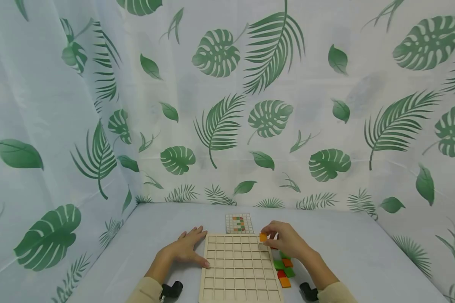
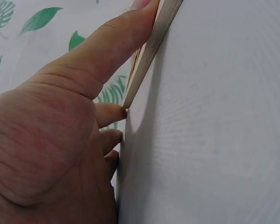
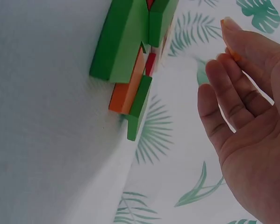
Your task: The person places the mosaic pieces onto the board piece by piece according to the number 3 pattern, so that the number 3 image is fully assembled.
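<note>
A pale wooden board (image 1: 239,267), divided into a grid of square cells, lies flat before me. My left hand (image 1: 186,246) rests at its left side with spread fingers; the thumb touches the board's edge (image 2: 151,51). Above the board's far right corner, my right hand (image 1: 286,239) pinches an orange square tile (image 1: 263,237) between thumb and fingers. In the right wrist view only a sliver of that tile shows. Green tiles (image 1: 279,264), orange tiles (image 1: 285,282) and a red piece (image 1: 281,274) lie loosely heaped along the board's right side, below the right hand.
Just beyond the board's far edge lies a small card (image 1: 239,223) printed with a grid and coloured squares. The white table (image 1: 337,240) meets a leaf-patterned curtain (image 1: 250,168) at the back. Black wrist devices (image 1: 172,290) sit by both sleeves.
</note>
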{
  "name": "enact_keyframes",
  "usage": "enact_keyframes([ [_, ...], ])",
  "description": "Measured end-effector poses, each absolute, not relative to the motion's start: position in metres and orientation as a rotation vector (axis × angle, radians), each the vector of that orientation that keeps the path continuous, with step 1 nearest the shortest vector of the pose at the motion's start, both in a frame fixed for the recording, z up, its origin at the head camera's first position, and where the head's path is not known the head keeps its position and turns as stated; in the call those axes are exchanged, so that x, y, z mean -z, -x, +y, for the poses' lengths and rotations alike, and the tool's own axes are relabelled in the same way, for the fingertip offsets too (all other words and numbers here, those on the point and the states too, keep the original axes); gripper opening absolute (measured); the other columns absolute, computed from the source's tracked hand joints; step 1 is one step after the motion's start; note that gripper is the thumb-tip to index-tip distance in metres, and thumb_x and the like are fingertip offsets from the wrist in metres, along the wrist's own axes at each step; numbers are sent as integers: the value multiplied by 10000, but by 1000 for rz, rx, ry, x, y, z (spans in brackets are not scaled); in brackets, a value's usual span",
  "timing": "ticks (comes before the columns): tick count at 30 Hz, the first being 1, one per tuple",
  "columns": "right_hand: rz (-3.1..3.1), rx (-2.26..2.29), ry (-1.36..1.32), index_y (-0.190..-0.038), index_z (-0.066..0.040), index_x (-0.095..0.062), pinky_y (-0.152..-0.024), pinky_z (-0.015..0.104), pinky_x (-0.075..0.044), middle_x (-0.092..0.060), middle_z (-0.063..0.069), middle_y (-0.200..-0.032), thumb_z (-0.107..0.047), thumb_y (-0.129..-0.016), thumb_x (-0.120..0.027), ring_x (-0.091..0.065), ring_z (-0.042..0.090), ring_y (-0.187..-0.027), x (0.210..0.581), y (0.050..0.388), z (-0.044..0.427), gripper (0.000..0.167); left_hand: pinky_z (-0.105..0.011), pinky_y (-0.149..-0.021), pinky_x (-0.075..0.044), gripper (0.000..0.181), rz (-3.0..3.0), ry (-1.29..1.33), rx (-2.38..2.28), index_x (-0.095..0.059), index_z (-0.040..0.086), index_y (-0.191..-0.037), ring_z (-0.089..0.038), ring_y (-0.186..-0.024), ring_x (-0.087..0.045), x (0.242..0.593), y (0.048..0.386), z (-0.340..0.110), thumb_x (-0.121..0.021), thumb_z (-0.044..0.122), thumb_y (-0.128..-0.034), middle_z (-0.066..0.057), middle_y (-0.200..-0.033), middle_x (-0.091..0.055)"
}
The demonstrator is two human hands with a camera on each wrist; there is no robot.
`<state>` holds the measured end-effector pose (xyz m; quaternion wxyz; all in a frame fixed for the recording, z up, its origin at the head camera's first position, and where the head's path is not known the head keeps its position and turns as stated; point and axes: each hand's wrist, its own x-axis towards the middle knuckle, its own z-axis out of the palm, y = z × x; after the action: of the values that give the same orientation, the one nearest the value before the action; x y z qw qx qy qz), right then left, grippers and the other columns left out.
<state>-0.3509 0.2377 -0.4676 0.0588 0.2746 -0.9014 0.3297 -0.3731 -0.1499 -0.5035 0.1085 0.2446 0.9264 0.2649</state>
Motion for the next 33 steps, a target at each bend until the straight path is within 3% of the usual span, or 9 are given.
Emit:
enact_keyframes([
  [8,-2730,-1019,-869,-1130,-113,-772,-691,223,-556,-718,-42,-1039,-173,-916,-808,-595,36,-847,472,352,230,225,-674,-1277,-43,1210,2718,-750,-780,-361,89,-1622,-433,-1610,-120,503,371,-151,-837,715,-702,-221,-1724,-194],
  [16,-2693,-1021,-933,-1143,-105,-772,-679,227,-557,-720,-32,-1059,-198,-923,-804,-601,34,-849,473,354,214,241,-661,-1287,-48,1183,2701,-729,-737,-330,85,-1633,-414,-1620,-104,500,372,-150,-866,625,-728,-208,-1735,-154],
  [33,-2691,-1281,-910,-1226,-79,-752,-667,260,-564,-719,-26,-1054,-247,-946,-784,-632,112,-857,471,360,173,328,-654,-1289,-55,1190,2699,-731,-694,-305,124,-1648,-403,-1624,-95,504,378,-150,-839,659,-729,-196,-1742,-126],
])
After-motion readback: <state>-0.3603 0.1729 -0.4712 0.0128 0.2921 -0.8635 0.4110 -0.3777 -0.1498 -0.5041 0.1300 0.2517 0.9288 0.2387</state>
